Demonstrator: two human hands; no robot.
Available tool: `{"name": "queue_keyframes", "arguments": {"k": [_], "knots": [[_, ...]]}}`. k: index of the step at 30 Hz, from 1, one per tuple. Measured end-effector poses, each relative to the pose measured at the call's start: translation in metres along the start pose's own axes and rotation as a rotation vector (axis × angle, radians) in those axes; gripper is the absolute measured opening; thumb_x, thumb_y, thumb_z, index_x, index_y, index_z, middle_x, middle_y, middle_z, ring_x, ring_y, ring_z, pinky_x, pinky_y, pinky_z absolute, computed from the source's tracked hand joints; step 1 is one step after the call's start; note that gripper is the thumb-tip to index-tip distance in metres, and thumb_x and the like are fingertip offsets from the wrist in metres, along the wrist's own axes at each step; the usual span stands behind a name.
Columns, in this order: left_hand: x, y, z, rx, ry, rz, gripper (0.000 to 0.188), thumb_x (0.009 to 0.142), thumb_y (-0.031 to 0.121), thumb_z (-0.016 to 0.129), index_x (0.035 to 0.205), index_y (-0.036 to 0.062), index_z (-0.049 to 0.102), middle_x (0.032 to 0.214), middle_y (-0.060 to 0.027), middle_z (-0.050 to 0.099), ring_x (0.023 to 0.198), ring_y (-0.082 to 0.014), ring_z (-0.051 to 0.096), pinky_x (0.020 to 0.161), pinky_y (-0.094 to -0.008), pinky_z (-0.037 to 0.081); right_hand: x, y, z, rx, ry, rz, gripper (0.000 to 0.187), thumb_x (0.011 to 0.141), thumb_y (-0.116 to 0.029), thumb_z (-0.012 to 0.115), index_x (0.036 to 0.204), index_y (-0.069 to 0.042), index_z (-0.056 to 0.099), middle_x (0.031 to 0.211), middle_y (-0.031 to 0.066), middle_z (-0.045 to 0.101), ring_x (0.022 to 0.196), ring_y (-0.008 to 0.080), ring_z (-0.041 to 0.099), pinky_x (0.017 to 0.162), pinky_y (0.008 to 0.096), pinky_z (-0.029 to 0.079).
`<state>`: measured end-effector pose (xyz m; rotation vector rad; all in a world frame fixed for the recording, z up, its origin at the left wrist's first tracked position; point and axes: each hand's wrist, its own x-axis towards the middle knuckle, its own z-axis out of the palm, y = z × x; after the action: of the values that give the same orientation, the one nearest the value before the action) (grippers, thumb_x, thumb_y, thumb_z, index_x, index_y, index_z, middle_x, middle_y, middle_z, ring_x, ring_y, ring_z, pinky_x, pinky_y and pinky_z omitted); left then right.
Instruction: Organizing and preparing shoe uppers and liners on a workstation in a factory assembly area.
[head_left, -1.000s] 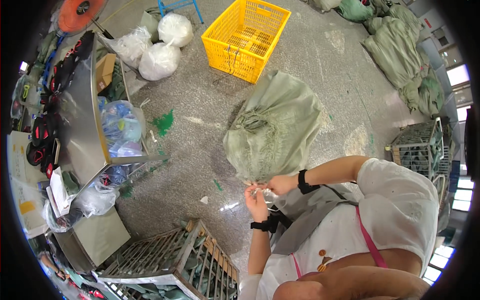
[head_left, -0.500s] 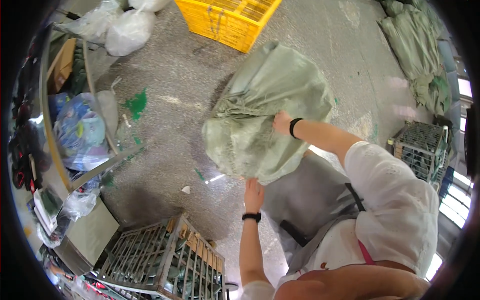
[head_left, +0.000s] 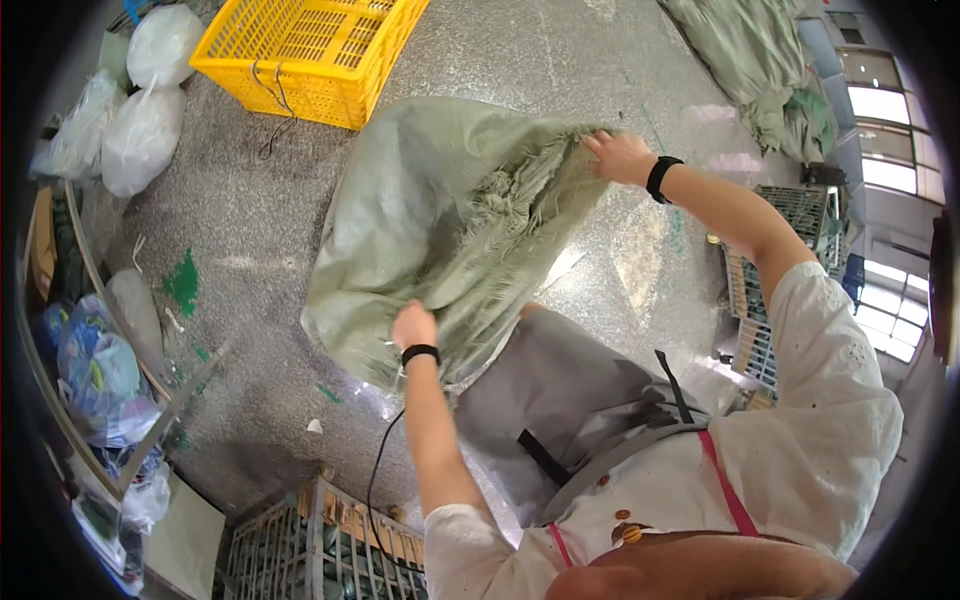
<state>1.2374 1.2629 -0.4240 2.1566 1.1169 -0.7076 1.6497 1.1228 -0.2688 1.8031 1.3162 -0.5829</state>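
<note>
Fingers of the left hand (head_left: 413, 325), near the centre of the frame, look curled tightly into the green woven sack (head_left: 375, 200), though their tips are hidden. Bent fingers of the right hand (head_left: 617, 158), upper right of centre, grip its frayed edge. The sack spreads over the floor (head_left: 250, 200) between the hands and leftward; earlier the right hand was at its middle. Farther off, upper left, stands a yellow crate (head_left: 335, 95).

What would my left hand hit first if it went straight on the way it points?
Your left hand would first meet the green sack, which it seems to be touching, though depth is unclear.
</note>
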Motion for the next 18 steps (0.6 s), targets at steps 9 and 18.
{"name": "queue_keyframes", "arguments": {"k": [9,18], "knots": [[0.012,0.019,-0.295,-0.253,1.13,0.024,0.048,0.069,-0.001,0.055,0.116,0.0048,0.044,0.117,-0.0171,0.043,0.102,-0.0339,0.05,0.085,-0.0398,0.043,0.013,-0.015,-0.018,-0.09,0.363,0.13,0.069,0.08,-0.018,0.053,0.139,-0.02,0.016,0.127,0.0082,0.038,0.096,0.0247,0.052,0.078,0.0325,0.041],[0.048,0.163,-0.107,-0.378,0.544,0.538,0.021,0.075,0.019,0.055,0.093,0.0086,0.058,0.094,-0.0075,0.058,0.082,-0.0273,0.057,0.071,-0.0387,0.046,0.032,-0.008,-0.031,0.449,0.305,0.213,0.081,0.07,-0.028,0.068,0.135,-0.017,0.022,0.131,0.0133,0.031,0.094,0.0318,0.055,0.075,0.0385,0.048]]}}
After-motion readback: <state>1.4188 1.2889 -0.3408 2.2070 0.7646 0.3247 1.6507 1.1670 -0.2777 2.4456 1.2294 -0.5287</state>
